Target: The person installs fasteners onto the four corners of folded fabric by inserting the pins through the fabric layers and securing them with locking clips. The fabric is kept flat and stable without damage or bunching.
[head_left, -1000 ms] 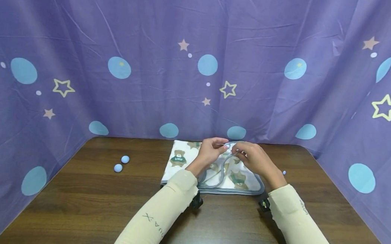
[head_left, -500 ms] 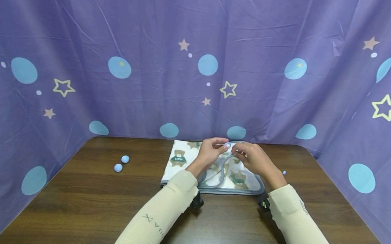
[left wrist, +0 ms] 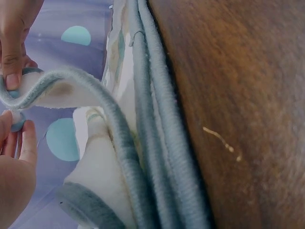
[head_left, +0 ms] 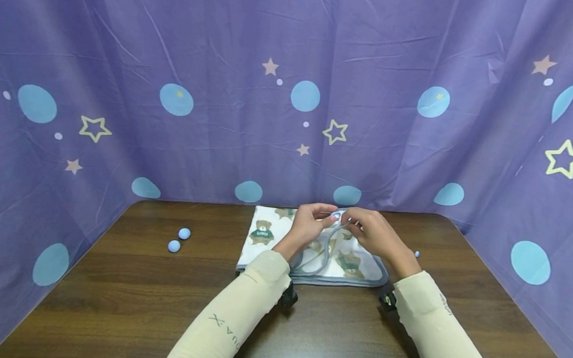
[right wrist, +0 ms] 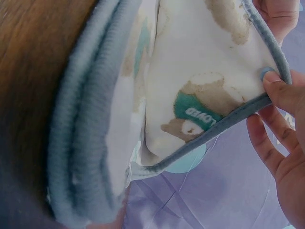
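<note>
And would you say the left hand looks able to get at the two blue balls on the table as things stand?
Probably yes, once it is free: the left hand pinches a blue-and-white piece, but toward the two blue balls only folded cloth and tabletop seem to lie.

At the grip I am seeing a white cloth (head_left: 332,266): brown bears (head_left: 262,232) in green shirts are decorating it, one shirt is bearing white letters, and a grey-blue trim (head_left: 339,282) is running along its edge. Within the grip a small piece (left wrist: 18,126) is showing light blue. Left of the grip, two balls (head_left: 184,233) are looking pale blue. Under the grip, the table (head_left: 132,290) is showing dark brown wood grain; behind, the purple curtain (head_left: 231,110) is carrying turquoise spots, yellow star outlines and pinkish stars.
</note>
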`<move>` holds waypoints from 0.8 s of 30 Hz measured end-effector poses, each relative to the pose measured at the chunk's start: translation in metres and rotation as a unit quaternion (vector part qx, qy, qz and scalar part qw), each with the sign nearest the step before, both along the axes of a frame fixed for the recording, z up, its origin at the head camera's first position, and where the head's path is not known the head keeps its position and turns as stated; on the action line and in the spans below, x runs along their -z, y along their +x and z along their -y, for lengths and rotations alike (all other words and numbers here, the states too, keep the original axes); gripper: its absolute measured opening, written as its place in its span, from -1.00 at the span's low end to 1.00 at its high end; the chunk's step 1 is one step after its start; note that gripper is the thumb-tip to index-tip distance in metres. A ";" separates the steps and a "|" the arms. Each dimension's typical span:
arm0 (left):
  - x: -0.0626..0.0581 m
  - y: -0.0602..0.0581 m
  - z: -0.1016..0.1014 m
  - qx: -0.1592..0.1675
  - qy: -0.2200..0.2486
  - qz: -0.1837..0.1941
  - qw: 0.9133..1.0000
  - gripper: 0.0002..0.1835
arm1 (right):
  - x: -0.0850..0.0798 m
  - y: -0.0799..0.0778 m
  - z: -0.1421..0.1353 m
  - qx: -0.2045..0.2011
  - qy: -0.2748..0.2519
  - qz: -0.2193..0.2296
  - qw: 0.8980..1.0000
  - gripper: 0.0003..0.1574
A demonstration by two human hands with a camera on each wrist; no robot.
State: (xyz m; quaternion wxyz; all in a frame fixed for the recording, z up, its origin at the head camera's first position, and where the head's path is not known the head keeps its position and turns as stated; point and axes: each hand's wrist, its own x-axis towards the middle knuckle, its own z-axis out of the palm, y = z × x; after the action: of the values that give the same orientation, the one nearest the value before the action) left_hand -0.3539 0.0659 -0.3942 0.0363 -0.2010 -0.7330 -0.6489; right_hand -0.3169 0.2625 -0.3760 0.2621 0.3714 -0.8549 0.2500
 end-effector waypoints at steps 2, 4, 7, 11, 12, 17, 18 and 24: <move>-0.001 0.000 0.000 -0.001 -0.004 -0.001 1.000 -0.75 | 0.000 0.000 0.000 0.001 -0.003 0.001 1.000 -0.65; -0.001 0.001 0.001 -0.001 -0.006 -0.001 1.000 -0.75 | 0.000 0.000 0.000 0.001 -0.006 0.003 1.000 -0.65; -0.001 0.002 0.001 0.005 -0.009 -0.003 1.000 -0.76 | -0.001 0.001 0.000 0.004 -0.008 0.008 1.000 -0.67; -0.001 0.003 0.000 0.014 -0.016 -0.005 1.000 -0.78 | -0.001 0.001 0.000 0.006 -0.007 0.012 1.000 -0.67; -0.001 0.003 0.000 0.016 -0.017 -0.003 1.000 -0.78 | -0.001 0.001 0.000 0.007 -0.007 0.013 1.000 -0.67; -0.001 0.004 -0.001 0.024 -0.008 -0.002 1.000 -0.77 | -0.002 0.002 -0.001 0.006 -0.011 0.010 1.000 -0.68; -0.001 0.004 -0.001 0.025 -0.007 -0.001 1.000 -0.77 | -0.001 0.002 -0.001 0.005 -0.012 0.009 1.000 -0.69; -0.001 0.005 -0.002 0.026 0.001 0.010 1.000 -0.73 | -0.002 0.000 -0.001 -0.003 -0.019 0.004 1.000 -0.69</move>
State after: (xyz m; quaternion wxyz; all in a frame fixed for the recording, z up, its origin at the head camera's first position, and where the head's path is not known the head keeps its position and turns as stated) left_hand -0.3493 0.0684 -0.3932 0.0122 -0.2135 -0.7274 -0.6520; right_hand -0.3166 0.2637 -0.3744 0.2653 0.3680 -0.8497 0.2687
